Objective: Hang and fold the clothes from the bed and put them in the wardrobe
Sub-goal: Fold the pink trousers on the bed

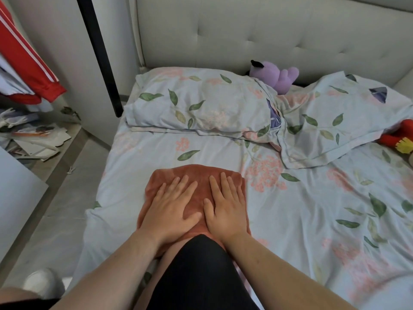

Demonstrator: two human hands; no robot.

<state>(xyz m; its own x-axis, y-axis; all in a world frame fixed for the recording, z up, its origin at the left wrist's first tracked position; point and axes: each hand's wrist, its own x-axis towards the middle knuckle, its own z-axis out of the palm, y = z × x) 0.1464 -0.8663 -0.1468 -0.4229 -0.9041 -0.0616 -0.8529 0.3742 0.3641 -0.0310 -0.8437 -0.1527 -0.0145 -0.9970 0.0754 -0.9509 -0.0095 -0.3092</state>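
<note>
A folded rust-orange cloth [199, 175] lies flat on the bed [290, 209] near its left edge, in front of me. My left hand [172, 206] rests palm down on the cloth's left half, fingers spread. Beside it my right hand [225, 204] presses flat on the right half. Neither hand grips anything. My knee in dark shorts [201, 265] rests on the mattress and hides the cloth's near edge.
Two floral pillows [201, 101] lie at the headboard, with a purple plush toy [274, 74] behind them and a red toy [400, 135] at the right edge. A red jacket [24, 63] hangs in the open wardrobe at left, above cluttered papers [33, 135].
</note>
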